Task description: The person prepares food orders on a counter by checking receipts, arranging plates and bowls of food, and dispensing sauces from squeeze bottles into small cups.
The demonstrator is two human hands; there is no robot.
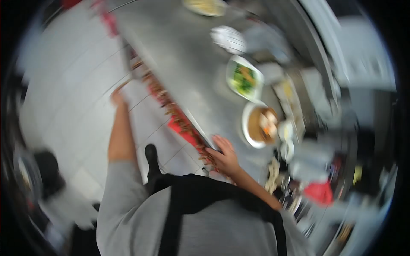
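My left hand [118, 95] hangs over the tiled floor, left of a steel counter [183, 64]. Motion blur smears its fingers, so I cannot tell whether it holds anything. At the counter's near edge, my right hand [225, 155] rests with thumb and fingers apart and nothing visible in it. Beyond it on the counter stand a round white bowl [246, 123] of brown liquid with pale pieces and a white dish [231, 77] of green vegetables. Farther up are a crumpled white item [228, 39] and a plate of yellowish food [205, 6].
Small white cups [287, 150] and a tray [287, 96] line the counter's far side. A red item [319, 193] lies among blurred utensils at right. Reddish and brown items [177, 117] run beneath the counter edge. A dark bin-like object [48, 173] stands at left.
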